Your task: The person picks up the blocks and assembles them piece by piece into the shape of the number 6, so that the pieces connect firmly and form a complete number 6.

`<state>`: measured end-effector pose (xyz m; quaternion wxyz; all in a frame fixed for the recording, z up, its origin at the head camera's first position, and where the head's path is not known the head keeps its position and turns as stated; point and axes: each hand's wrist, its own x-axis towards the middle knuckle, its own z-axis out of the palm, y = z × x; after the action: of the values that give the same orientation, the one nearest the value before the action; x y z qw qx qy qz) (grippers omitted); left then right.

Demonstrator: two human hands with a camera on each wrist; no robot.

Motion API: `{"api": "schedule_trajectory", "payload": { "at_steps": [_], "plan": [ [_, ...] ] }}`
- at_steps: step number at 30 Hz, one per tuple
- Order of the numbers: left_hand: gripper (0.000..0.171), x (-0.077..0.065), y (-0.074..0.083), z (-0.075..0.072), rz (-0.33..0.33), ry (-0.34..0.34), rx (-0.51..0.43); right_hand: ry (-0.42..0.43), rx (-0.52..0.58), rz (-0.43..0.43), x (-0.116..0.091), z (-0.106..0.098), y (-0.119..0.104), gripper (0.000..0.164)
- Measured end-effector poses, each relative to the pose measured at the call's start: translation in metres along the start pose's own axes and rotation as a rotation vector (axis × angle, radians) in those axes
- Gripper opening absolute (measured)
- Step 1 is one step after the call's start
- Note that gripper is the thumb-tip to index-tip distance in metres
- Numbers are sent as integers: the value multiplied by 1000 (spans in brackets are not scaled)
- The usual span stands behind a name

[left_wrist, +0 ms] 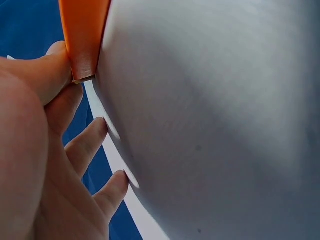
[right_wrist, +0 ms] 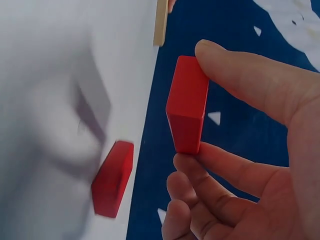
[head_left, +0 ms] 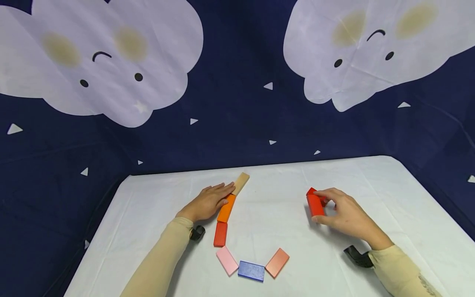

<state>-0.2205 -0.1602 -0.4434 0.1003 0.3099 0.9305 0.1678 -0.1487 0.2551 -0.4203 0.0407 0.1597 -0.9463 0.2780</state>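
Note:
Between thumb and fingertips, my right hand [head_left: 343, 212] pinches a red block [right_wrist: 189, 100], held up off the white tabletop. A second red block [right_wrist: 112, 180] lies on the table beyond it, mostly covered by the held block in the head view. On the other side, my left hand [head_left: 209, 201] reaches over the join between an orange block [head_left: 226, 208] and a plain wooden block [head_left: 242, 182]. Its fingers are extended, and the thumb touches the orange block's side near its end in the left wrist view.
Continuing the curved row toward me are a red block [head_left: 220, 234], a pink block [head_left: 227, 260], a blue block [head_left: 251, 271] and a salmon block [head_left: 277, 262]. A dark blue cloth [head_left: 237, 136] with clouds hangs behind the white table [head_left: 274, 214].

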Motion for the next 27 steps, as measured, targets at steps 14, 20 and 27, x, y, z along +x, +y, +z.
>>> {"api": "schedule_trajectory", "payload": {
  "at_steps": [14, 20, 27],
  "plan": [
    [53, 0, 1, 0, -5, -11, -12, -41, -9, -40, 5, 20, -24, 69],
    [54, 0, 1, -1, -7, -6, -7, -67, 12, -62, 6, 28, -37, 68],
    [54, 0, 1, -1, -16, -12, -4, -102, -7, -110, 10, 39, -49, 68]
  ]
}}
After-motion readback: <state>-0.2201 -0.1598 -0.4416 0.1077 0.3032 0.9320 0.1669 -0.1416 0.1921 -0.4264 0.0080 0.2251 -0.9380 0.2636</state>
